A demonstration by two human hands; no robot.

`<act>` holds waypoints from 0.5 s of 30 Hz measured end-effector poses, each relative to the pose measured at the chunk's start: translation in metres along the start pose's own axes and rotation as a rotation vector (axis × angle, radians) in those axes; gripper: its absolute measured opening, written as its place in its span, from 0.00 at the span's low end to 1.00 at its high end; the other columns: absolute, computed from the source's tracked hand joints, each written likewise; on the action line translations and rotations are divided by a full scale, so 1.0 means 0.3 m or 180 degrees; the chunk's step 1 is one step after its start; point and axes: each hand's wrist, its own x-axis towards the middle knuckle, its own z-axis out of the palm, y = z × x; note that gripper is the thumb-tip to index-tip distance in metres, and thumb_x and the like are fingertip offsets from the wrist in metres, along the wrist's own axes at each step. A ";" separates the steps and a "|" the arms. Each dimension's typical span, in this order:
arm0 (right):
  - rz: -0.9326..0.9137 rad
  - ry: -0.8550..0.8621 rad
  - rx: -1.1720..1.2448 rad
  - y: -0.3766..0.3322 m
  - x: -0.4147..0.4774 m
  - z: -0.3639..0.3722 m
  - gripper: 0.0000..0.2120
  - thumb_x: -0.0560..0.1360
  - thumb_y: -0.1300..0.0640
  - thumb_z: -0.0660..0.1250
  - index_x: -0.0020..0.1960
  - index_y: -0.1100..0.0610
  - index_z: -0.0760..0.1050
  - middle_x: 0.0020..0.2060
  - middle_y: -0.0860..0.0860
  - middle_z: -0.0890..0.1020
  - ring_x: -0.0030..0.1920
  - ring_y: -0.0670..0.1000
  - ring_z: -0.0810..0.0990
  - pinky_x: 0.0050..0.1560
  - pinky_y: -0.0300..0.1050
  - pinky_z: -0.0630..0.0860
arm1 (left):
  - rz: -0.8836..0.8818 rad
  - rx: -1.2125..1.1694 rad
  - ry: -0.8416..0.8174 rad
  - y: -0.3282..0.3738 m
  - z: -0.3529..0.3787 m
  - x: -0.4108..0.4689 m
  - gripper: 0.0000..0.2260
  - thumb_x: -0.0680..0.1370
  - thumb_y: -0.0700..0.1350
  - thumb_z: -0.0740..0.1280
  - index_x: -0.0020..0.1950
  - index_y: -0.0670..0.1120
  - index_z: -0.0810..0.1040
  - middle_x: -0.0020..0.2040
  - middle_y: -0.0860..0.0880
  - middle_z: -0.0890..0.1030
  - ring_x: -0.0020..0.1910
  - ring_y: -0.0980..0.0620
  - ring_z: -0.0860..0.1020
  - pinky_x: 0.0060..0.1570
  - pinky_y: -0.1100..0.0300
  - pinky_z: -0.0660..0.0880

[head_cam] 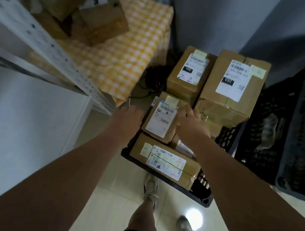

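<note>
A small cardboard box (162, 116) with a white shipping label lies on other parcels in a black crate (201, 197) on the floor. My right hand (192, 126) grips the box's right edge, with the thumb near the label and the fingers at the far corner. My left hand (128, 119) is blurred and sits against the box's left side; its fingers are hidden. A longer box (164, 161) marked in red lies in front of it. Two bigger boxes, one labelled 150 (190, 72) and one labelled 032 (230, 85), stand behind.
A white metal shelf rack (46, 45) is on the left. Behind it, a yellow checked cloth (129, 53) carries more cardboard boxes (100, 20). Stacked black crates (299, 136) stand at the right. My feet are on the pale tiled floor (116, 198).
</note>
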 end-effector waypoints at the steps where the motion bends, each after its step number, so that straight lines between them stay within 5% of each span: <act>1: -0.0078 0.0077 -0.0005 -0.007 -0.025 -0.033 0.28 0.79 0.59 0.58 0.77 0.54 0.53 0.77 0.56 0.53 0.76 0.59 0.53 0.73 0.57 0.57 | -0.0063 0.0054 0.0053 0.001 -0.036 -0.040 0.13 0.81 0.45 0.56 0.64 0.45 0.70 0.60 0.45 0.74 0.59 0.46 0.73 0.53 0.54 0.74; 4: -0.0481 0.0345 -0.0184 -0.027 -0.130 -0.131 0.25 0.80 0.54 0.57 0.75 0.54 0.57 0.75 0.57 0.60 0.74 0.58 0.57 0.73 0.55 0.56 | -0.0234 0.0128 0.0290 0.040 -0.154 -0.185 0.15 0.81 0.44 0.56 0.66 0.44 0.70 0.63 0.44 0.73 0.61 0.46 0.72 0.54 0.53 0.72; 7: -0.0991 0.0751 -0.0398 -0.029 -0.288 -0.204 0.19 0.81 0.53 0.56 0.71 0.56 0.65 0.66 0.57 0.69 0.67 0.58 0.67 0.66 0.53 0.64 | -0.0436 0.0184 0.0551 0.123 -0.256 -0.376 0.15 0.81 0.44 0.55 0.66 0.43 0.71 0.61 0.44 0.75 0.59 0.44 0.74 0.54 0.51 0.74; 15: -0.1840 0.1250 -0.0532 -0.040 -0.709 -0.338 0.17 0.81 0.51 0.54 0.68 0.55 0.67 0.63 0.54 0.71 0.62 0.56 0.69 0.58 0.51 0.68 | -0.0984 0.0109 0.0991 0.325 -0.406 -0.823 0.16 0.81 0.47 0.55 0.67 0.45 0.72 0.64 0.46 0.75 0.61 0.46 0.74 0.56 0.53 0.73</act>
